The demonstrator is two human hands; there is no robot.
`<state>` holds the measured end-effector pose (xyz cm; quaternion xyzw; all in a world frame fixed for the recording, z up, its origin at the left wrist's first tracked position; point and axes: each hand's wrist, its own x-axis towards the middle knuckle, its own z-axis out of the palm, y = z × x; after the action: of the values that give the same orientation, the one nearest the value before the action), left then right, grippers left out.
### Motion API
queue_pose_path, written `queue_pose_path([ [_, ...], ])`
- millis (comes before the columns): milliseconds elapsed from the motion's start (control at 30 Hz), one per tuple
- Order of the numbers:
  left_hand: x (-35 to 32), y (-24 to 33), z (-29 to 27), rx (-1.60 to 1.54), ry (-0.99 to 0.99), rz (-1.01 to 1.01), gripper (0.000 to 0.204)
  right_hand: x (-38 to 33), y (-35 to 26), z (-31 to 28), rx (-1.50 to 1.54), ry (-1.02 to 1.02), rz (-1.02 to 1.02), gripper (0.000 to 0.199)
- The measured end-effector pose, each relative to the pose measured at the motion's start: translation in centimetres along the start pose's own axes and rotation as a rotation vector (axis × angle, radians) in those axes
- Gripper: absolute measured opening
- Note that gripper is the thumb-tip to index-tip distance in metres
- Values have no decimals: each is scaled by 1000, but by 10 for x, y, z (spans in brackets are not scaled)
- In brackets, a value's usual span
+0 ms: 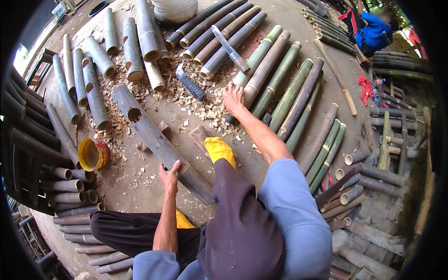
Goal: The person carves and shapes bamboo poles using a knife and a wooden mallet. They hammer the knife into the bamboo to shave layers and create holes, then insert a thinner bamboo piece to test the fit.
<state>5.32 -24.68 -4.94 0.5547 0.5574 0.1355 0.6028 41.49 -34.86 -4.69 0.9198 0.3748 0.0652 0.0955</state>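
Knees: dark trouser legs (pixel 238 233) and pale blue sleeves (pixel 294 210) fill the lower middle, nearest the camera
Feet: one yellow shoe (pixel 219 150) points up toward the chips, a second yellow shoe (pixel 183 221) peeks out beside the left forearm
Left hand: the left hand (pixel 170 176) lies on the near part of the dark bamboo pole (pixel 158 142), thumb on one side and fingers curled over the other, gripping it
Dark bamboo pole: it lies on the dirt floor (pixel 140 186) slantwise from upper left to lower right, with a round hole in its far end, just left of the yellow shoe
Right hand: the right hand (pixel 233 98) reaches far out, fingers spread flat and resting on the near ends of the green bamboo poles (pixel 266 70); whether it grips anything I cannot tell
Blade: a long knife (pixel 228 46) lies across the dark and green poles beyond the right hand, apart from it
Dark handle: a ribbed black tool (pixel 190 84) lies among the wood chips (pixel 186 100), left of the right hand
Tin: a yellow can (pixel 93 154) lies on its side left of the dark pole
Cut lengths: short bamboo sections (pixel 98 70) are laid in rows at upper left
Another person: someone in a blue top (pixel 375 32) crouches at the upper right, well apart
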Motion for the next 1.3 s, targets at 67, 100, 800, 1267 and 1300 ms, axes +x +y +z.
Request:
queue_pose_path([
  [67,-3,1,-3,10,7,-3,73,-2,0,5,7,-87,-56,37],
  [100,-3,4,-3,17,0,1,73,-9,8,6,6,-40,-89,33],
  [800,-12,8,3,-88,-36,6,84,-144,170,-114,1361,808,701,41],
  [1267,-30,74,-20,89,117,512,44,-183,250,-421,1677,553,199,31],
  [1300,-39,91,-5,30,16,551,45,-186,243,-477,1650,485,99,31],
])
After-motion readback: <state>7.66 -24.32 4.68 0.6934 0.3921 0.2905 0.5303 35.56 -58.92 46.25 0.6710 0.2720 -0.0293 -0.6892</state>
